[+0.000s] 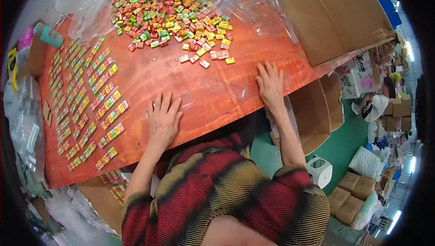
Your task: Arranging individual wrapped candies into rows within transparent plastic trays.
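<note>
My left hand rests with its fingers spread on the red tabletop, near the front edge. Beside its fingertips a faint clear plastic edge shows; its shape is hard to make out. My right hand lies open on the table at the right, fingers forward and holding nothing. Between the hands, closer to the right one, lies a thin clear plastic piece. A large heap of small red, yellow and green boxes is at the far middle. More such boxes stand in short rows at the left.
Clear plastic packaging lies behind the heap's right side. A big cardboard box occupies the far right; an open carton is below the table edge. A teal cylinder lies far left. Someone sits at the right.
</note>
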The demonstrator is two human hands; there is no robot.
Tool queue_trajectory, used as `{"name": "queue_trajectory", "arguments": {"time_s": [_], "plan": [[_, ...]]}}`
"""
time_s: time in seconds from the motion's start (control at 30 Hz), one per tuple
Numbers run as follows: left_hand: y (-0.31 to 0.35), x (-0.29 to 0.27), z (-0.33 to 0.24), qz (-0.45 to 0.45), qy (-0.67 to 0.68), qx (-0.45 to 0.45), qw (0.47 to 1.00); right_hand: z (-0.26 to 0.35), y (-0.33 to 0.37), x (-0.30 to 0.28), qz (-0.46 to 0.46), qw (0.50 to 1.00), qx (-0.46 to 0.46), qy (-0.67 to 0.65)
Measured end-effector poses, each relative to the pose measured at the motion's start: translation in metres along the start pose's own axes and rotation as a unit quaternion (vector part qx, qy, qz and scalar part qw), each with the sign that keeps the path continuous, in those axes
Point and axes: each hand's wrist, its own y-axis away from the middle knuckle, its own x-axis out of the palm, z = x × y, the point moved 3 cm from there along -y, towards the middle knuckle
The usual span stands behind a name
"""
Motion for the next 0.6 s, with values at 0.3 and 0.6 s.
{"name": "queue_trajectory", "arguments": {"time_s": [0.3,0.6], "plan": [[0.001,-0.003,-0.002,-0.035,0.038,0.013,0.999,0.100,0.005,-0.007,0.113,0.968,-0.194,-0.113],[0.020,-0.007,-0.012,-0.048,0.025,-0.005,0.999,0.104,0.017,-0.010,0.169,0.918,-0.302,-0.195]]}}
